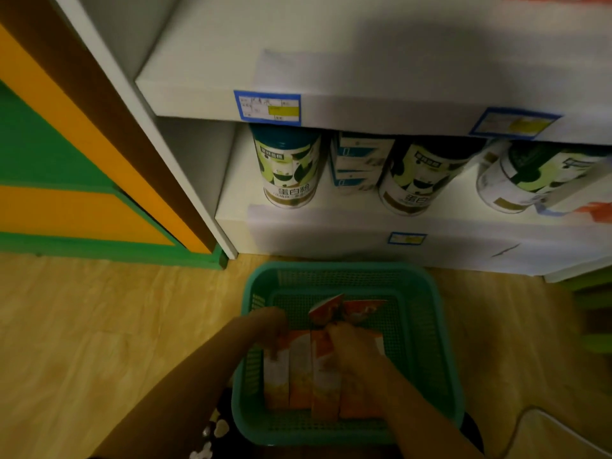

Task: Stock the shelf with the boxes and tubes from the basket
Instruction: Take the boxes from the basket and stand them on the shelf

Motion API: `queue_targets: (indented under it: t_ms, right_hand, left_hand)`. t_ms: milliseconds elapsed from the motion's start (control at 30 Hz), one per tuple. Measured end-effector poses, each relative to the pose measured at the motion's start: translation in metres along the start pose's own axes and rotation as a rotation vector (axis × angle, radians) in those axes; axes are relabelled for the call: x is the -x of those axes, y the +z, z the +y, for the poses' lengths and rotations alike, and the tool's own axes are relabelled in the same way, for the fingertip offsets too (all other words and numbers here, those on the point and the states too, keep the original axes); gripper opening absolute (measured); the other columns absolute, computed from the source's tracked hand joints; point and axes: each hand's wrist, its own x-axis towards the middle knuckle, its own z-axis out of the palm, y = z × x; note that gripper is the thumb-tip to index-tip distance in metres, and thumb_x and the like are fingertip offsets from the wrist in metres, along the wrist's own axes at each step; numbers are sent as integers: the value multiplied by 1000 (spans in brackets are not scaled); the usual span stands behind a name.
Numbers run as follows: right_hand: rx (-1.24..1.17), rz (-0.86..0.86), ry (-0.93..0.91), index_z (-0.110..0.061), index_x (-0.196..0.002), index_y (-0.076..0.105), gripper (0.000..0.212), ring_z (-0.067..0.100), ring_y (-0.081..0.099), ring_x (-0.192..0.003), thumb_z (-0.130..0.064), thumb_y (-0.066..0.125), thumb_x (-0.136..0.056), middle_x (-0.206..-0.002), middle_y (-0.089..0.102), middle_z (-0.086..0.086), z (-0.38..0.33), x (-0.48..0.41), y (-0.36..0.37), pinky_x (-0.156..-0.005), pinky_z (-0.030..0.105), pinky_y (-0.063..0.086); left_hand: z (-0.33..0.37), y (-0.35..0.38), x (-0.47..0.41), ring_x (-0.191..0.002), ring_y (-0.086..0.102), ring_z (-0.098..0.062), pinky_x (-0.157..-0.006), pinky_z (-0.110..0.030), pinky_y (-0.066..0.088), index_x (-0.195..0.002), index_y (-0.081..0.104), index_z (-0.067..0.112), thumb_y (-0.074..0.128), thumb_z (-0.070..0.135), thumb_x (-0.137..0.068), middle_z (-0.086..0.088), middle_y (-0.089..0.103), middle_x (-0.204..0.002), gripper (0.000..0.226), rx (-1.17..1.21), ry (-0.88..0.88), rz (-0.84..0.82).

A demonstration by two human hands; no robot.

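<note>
A green mesh basket (427,326) stands on the floor in front of the white shelf unit (364,240). Several tall orange-and-white boxes (299,369) stand packed side by side in it. Two orange-red box ends (347,311) stick up behind them. My left hand (270,327) reaches in from the left and grips the leftmost box at its top. My right hand (356,352) closes over the tops of the boxes on the right side. The image is dim and slightly blurred.
The lower shelf holds round green-and-white tins (288,167) and a stack of white-and-blue boxes (359,164). The upper shelf board (364,71) looks bare, with blue price labels (267,107) on its edge. An orange and green wall panel (66,193) stands at left, above a wooden floor (99,326).
</note>
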Motion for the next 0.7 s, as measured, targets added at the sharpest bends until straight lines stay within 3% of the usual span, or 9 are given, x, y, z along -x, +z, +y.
queue_targets:
  t_ms: [200, 367, 500, 600, 700]
  right_hand:
    - [155, -49, -39, -12, -126, 50, 47, 31, 51, -120, -30, 63, -84, -132, 53, 14, -24, 49, -57, -97, 39, 43]
    - [183, 138, -60, -14, -107, 54, 36, 30, 56, -111, -32, 69, -79, -111, 58, 10, -36, 105, -124, -91, 38, 45]
    - [159, 259, -71, -13, -117, 53, 45, 27, 55, -111, -31, 69, -79, -121, 57, 10, -47, 160, -186, -93, 37, 45]
    - [193, 385, -110, -16, -116, 53, 46, 25, 55, -110, -37, 68, -79, -113, 57, 5, -53, 207, -232, -85, 33, 44]
    - [198, 510, -142, -18, -117, 54, 49, 24, 55, -109, -43, 68, -78, -121, 58, 5, -59, 251, -274, -89, 34, 45]
  left_hand:
    - [14, -32, 64, -113, 57, -28, -92, -37, 47, -114, 60, 8, 72, 26, -76, -12, 62, -118, 44, -57, 37, 88]
    - [34, -91, 146, -109, 59, -26, -89, -35, 46, -110, 63, 8, 72, 25, -76, -11, 64, -115, 40, -56, 91, 264]
    - [51, -135, 212, -102, 63, -24, -82, -32, 48, -104, 67, 11, 76, 29, -72, -8, 69, -110, 38, -106, 144, 385]
    - [64, -169, 261, -94, 65, -23, -78, -31, 47, -97, 71, 12, 77, 32, -69, -7, 72, -103, 35, -140, 172, 485]
    - [78, -201, 310, -85, 68, -22, -76, -31, 50, -88, 74, 11, 79, 32, -66, -8, 75, -92, 31, -180, 217, 596]
